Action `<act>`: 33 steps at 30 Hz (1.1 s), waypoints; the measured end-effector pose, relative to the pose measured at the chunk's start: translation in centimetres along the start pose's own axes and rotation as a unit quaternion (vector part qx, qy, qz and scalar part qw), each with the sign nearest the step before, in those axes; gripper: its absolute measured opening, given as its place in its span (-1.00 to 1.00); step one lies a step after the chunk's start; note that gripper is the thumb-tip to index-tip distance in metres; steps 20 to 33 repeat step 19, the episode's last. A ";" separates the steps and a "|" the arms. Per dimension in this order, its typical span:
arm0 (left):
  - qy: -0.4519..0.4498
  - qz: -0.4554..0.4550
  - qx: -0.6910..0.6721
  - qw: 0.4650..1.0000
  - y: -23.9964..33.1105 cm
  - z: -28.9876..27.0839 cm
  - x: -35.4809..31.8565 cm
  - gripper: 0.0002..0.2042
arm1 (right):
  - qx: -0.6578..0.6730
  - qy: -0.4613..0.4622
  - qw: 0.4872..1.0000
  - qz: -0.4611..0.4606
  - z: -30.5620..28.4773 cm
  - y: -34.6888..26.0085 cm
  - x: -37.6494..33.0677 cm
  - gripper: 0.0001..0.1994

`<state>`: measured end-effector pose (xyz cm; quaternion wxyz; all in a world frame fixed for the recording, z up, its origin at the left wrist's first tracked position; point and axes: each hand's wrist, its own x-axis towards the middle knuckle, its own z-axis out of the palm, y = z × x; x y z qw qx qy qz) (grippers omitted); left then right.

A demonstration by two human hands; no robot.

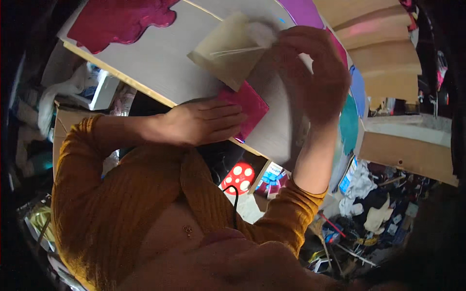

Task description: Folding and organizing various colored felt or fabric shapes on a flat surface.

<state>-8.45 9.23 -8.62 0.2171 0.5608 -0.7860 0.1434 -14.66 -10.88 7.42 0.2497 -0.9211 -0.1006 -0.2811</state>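
Note:
My left hand (208, 121) lies flat, fingers together and stretched out, on a shiny magenta square sheet (255, 110) at the near edge of the grey table. My right hand (315, 72), smeared by motion, is raised above the table with its fingers bent. At its fingertips is the corner of a thin tan square sheet (225, 60), tilted and partly overlapping the magenta one. A thin whitish streak crosses the tan sheet, and a pale blurred patch shows beside my fingers; what these are I cannot make out.
A glossy crimson piece with a wavy edge (124, 22) lies at the table's far left. Purple, blue and teal pieces (348, 123) line the right side. Cardboard (388, 53) stands beyond. Below right is a cluttered floor (388, 218); a red spotted disc (238, 177) shows below the table.

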 end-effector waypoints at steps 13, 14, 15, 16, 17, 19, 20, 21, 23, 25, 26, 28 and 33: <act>0.080 0.005 -0.034 0.996 -0.2 1.2 -0.5 -0.57 | -0.062 -0.022 0.998 0.023 4.3 5.5 -0.2 -0.87; 0.096 0.009 -0.025 0.995 -0.2 1.1 -0.4 -0.60 | -0.118 -0.058 0.990 -0.051 4.6 6.1 -0.6 -0.87; 0.097 0.008 -0.026 0.995 -0.2 1.1 -0.3 -0.60 | -0.172 -0.094 0.972 -0.125 4.9 6.5 -0.9 -0.87; 0.090 0.010 -0.024 0.996 -0.2 1.1 -0.3 -0.61 | -0.225 -0.129 0.945 -0.198 5.0 6.9 -1.1 -0.87; 0.082 0.010 -0.022 0.996 -0.2 1.0 -0.3 -0.61 | -0.224 -0.130 0.945 -0.198 5.4 7.1 -1.0 -0.87; 0.065 0.002 -0.026 0.998 -0.1 0.7 -0.4 -0.61 | -0.290 -0.256 0.917 -0.099 6.4 7.2 -1.0 -0.80; 0.065 0.002 -0.026 0.998 -0.1 0.7 -0.4 -0.61 | -0.290 -0.256 0.917 -0.099 6.4 7.2 -1.0 -0.80; 0.065 0.002 -0.026 0.998 -0.1 0.7 -0.4 -0.61 | -0.290 -0.256 0.917 -0.099 6.4 7.2 -1.0 -0.80; 0.065 0.002 -0.026 0.998 -0.1 0.7 -0.4 -0.61 | -0.290 -0.256 0.917 -0.099 6.4 7.2 -1.0 -0.80; 0.065 0.002 -0.026 0.998 -0.1 0.7 -0.4 -0.61 | -0.290 -0.256 0.917 -0.099 6.4 7.2 -1.0 -0.80; 0.065 0.002 -0.026 0.998 -0.1 0.7 -0.4 -0.61 | -0.290 -0.256 0.917 -0.099 6.4 7.2 -1.0 -0.80; 0.065 0.002 -0.026 0.998 -0.1 0.7 -0.4 -0.61 | -0.290 -0.256 0.917 -0.099 6.4 7.2 -1.0 -0.80; 0.065 0.002 -0.026 0.998 -0.1 0.7 -0.4 -0.61 | -0.290 -0.256 0.917 -0.099 6.4 7.2 -1.0 -0.80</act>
